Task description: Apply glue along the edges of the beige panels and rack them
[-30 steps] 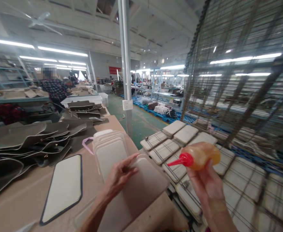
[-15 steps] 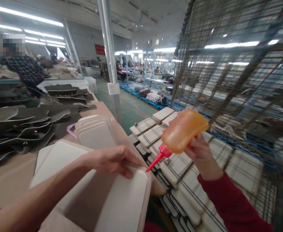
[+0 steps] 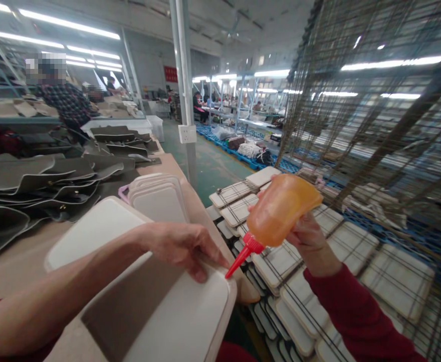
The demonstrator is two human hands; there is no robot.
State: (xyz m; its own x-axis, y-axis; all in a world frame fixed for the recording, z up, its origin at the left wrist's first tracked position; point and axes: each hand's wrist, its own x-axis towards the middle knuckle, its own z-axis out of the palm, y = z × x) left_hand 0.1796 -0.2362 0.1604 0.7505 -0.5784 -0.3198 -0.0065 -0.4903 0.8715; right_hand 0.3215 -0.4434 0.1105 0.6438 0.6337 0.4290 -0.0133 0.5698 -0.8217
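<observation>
Amber bottle (image 3: 286,206): right of centre, tipped nose-down; its red nozzle (image 3: 240,257) slants toward lower centre
Right grip (image 3: 311,239): wrapped round the amber bottle, some fingers hidden behind it
Left grip (image 3: 185,246): pinching the held panel at its top edge, thumb on the pale face, underside fingers not visible
Held panel (image 3: 185,306): lower centre, tilted, pale face up, tan rim (image 3: 233,290); nozzle tip at its upper right corner, touching or just above, cannot tell
Step in hand: looks like applying liquid at the rim; no clear bead visible
Next move: seems to call for a steady left pinch, gentle squeeze, tip guided along the rim; a hard squeeze could flood the face
Bench (image 3: 200,221): centre, with panel stack (image 3: 160,203) beyond left grip, grey-brown sheets (image 3: 50,176) at left of frame
Wire rack (image 3: 422,329): lower right, bearing rows of pale panels (image 3: 399,279)
Person in plaid (image 3: 68,103): upper left, well apart
</observation>
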